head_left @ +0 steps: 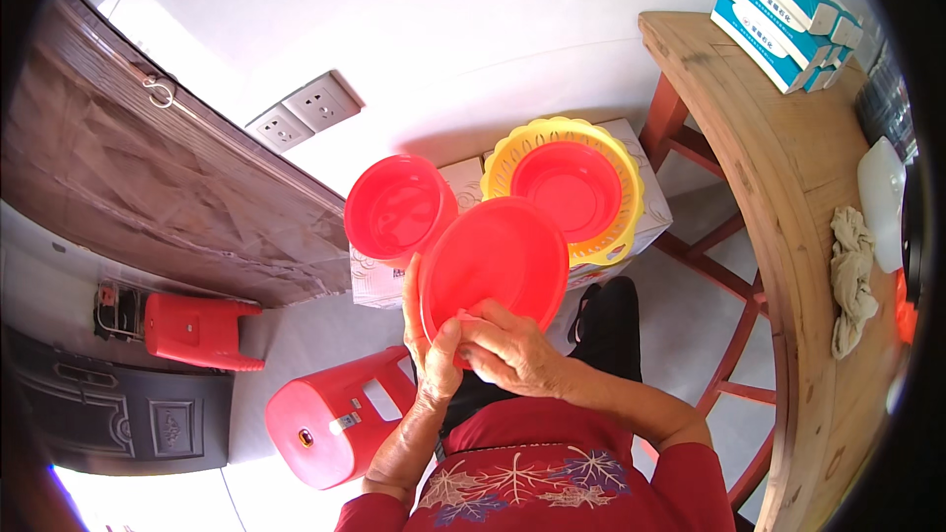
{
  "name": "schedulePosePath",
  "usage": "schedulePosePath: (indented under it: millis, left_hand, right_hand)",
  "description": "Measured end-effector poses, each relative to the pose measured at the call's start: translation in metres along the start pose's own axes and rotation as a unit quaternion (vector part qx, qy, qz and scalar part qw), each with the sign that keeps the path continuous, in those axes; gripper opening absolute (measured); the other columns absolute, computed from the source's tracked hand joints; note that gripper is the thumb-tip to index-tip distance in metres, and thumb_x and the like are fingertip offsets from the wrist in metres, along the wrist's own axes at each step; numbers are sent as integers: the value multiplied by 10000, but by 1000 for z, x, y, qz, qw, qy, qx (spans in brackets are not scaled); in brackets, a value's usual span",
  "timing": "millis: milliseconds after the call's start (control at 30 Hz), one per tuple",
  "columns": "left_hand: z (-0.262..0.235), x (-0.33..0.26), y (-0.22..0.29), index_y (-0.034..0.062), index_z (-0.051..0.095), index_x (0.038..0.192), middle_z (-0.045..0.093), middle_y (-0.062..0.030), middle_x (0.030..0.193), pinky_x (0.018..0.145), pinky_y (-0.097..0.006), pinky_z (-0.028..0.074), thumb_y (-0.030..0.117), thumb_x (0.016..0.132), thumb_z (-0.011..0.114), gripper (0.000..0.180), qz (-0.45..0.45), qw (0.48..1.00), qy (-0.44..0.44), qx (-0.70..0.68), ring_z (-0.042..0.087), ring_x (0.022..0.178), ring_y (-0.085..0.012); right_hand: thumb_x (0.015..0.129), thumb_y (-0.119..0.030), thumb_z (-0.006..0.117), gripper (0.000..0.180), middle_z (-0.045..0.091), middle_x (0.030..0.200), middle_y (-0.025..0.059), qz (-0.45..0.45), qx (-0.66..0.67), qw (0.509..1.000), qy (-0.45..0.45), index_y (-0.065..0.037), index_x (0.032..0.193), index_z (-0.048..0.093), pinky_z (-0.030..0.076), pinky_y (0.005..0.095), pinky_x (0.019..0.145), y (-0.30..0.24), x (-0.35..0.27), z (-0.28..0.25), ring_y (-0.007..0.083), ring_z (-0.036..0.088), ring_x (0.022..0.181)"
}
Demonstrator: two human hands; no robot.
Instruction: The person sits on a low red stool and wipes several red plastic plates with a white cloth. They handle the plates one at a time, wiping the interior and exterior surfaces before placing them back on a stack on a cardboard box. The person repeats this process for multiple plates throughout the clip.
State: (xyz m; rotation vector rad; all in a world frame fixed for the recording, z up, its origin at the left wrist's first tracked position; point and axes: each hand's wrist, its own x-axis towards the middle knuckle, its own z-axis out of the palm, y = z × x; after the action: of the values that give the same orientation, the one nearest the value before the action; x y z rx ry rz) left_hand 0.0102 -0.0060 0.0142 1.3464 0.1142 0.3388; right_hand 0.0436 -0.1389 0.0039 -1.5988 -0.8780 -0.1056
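Observation:
A round red plastic basin (498, 261) is tilted up in front of me. My left hand (431, 345) holds it, fingers along its outer left side and thumb over the near rim. My right hand (507, 347) is closed at the same near rim, its fingertips meeting my left thumb. A small pale pink bit shows between the fingers; what it is I cannot make out. Beyond the basin stand a deeper red tub (399, 207) and a yellow openwork basket (633, 205) with another red basin (572, 192) inside.
The tub and basket rest on patterned boxes (374, 281) against the white wall. A red plastic stool (310, 433) lies at lower left, another (197, 330) farther off. On the right, a curved wooden table (734, 99) bears stacked tissue packs (778, 15) and a cloth (849, 281).

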Motion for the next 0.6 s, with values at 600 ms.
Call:
schedulePosePath:
  millis: [600]
  left_hand:
    - [-7,14,5,71,84,1501,361,-176,1433,1062,-460,366,475,671,821,1182,25,999,-43,9,424,1283,-300]
  right_hand:
    - [719,-114,663,217,496,793,56,-180,-317,931,26,-79,924,600,438,318,539,3,3,-17,181,526,635]
